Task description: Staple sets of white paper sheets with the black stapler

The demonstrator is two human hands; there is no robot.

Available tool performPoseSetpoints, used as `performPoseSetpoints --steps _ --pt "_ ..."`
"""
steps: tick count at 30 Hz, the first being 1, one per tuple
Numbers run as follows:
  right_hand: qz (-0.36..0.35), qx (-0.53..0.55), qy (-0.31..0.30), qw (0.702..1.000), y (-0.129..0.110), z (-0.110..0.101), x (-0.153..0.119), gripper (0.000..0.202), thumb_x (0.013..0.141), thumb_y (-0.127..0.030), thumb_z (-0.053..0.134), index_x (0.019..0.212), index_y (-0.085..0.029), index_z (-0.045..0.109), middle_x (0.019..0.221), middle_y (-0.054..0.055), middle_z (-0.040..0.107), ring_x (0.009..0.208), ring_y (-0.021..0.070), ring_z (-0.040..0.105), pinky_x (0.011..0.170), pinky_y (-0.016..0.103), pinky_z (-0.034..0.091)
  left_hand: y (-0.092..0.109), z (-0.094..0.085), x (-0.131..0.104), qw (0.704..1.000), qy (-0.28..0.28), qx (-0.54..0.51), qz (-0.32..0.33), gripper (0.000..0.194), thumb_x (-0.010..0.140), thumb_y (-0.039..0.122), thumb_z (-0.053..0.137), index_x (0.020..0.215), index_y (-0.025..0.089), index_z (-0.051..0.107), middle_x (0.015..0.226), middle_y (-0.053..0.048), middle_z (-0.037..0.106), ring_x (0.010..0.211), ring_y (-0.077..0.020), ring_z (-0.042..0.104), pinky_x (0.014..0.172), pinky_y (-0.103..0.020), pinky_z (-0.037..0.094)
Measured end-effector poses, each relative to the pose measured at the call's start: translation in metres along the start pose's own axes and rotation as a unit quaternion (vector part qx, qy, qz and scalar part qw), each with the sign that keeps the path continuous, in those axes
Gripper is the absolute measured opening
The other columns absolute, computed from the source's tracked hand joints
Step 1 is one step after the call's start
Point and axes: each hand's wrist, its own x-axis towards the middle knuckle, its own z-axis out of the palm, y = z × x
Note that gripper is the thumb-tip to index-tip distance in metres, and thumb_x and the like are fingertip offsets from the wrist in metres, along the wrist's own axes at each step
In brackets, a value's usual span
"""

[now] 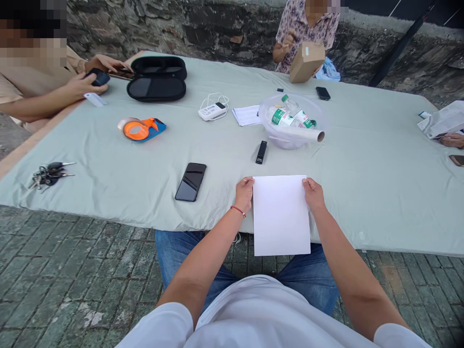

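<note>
A blank white sheet of paper (pixel 282 217) is held up between my two hands at the table's near edge, its lower part hanging over my lap. My left hand (pixel 244 194) pinches the upper left corner; a red bracelet circles that wrist. At the upper right corner, my right hand (pixel 313 194) grips the sheet with the thumb on top. A black smartphone (pixel 191 182) lies to the left of my left hand. Just beyond the paper is a small black stick-shaped device (pixel 261 152).
On the cloth-covered table (pixel 369 193) stand a clear basin (pixel 290 140) of plastic bottles with a cardboard tube, an orange tape dispenser (pixel 139 129), keys (pixel 50 174), an open black case (pixel 157 89), and a white device with cable (pixel 212 112). Other people sit around; one has a cardboard box (pixel 308 63).
</note>
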Motion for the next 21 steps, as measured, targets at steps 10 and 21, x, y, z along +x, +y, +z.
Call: performPoseSetpoints --steps 10,21 --pt "0.020 0.051 0.000 0.998 0.000 0.006 0.000 0.043 0.088 -0.060 0.051 0.068 -0.024 0.042 0.061 -0.004 0.032 0.057 0.0133 0.027 0.052 0.028 0.027 -0.011 0.003 0.011 0.991 0.045 0.098 0.074 0.025 0.087 0.028 0.057 0.066 0.020 0.046 0.063 0.005 0.037 0.059 -0.0098 0.031 0.058 -0.025 0.029" --pt "0.043 0.047 0.008 0.998 -0.002 0.008 0.010 0.035 0.088 -0.057 0.053 0.076 -0.024 0.052 0.062 -0.005 0.037 0.055 0.0125 0.031 0.051 0.026 0.030 -0.033 0.001 0.020 0.954 0.096 0.234 0.164 0.022 0.096 0.035 0.044 0.079 0.022 0.049 0.069 0.002 0.049 0.064 -0.0146 0.045 0.065 -0.028 0.035"
